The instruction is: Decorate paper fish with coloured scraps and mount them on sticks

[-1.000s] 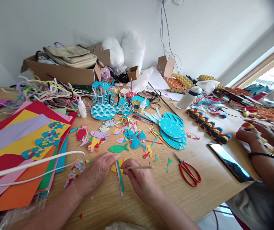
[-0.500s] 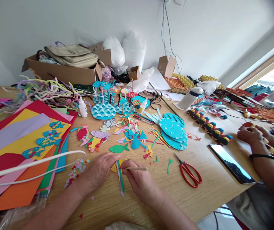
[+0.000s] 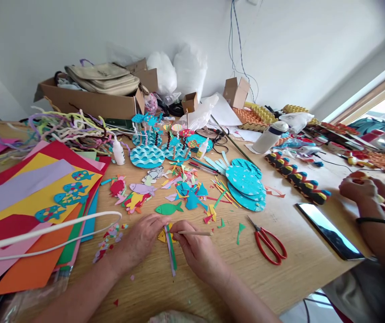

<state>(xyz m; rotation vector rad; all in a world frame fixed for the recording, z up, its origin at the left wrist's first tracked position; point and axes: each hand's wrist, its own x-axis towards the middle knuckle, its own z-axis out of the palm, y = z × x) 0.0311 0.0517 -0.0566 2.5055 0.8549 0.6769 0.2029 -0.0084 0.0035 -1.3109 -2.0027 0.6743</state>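
Note:
My left hand [image 3: 145, 237] has its fingers bent together at the top end of green and purple paper strips [image 3: 172, 253]. A thin wooden stick [image 3: 195, 233] is pinched in my right hand [image 3: 195, 251], whose fingertips meet the right side of the strips. Under the strips lies a yellow paper fish [image 3: 162, 236], partly covered. A green paper fish [image 3: 169, 208] rests just above my left fingertips. Red-handled scissors [image 3: 271, 246] lie to the right of my right hand.
Coloured sheets [image 3: 44, 188] cover the left side. Paper scraps [image 3: 192, 193], blue discs [image 3: 244, 179] and glue bottles [image 3: 118, 151] lie farther back. At right are a phone [image 3: 328, 231] and a person's hands [image 3: 360, 186] by a striped folded-paper strip [image 3: 296, 177].
The whole view has shifted slightly, with objects a little farther right in the picture. Both my hands keep nearly the same pose at the strips.

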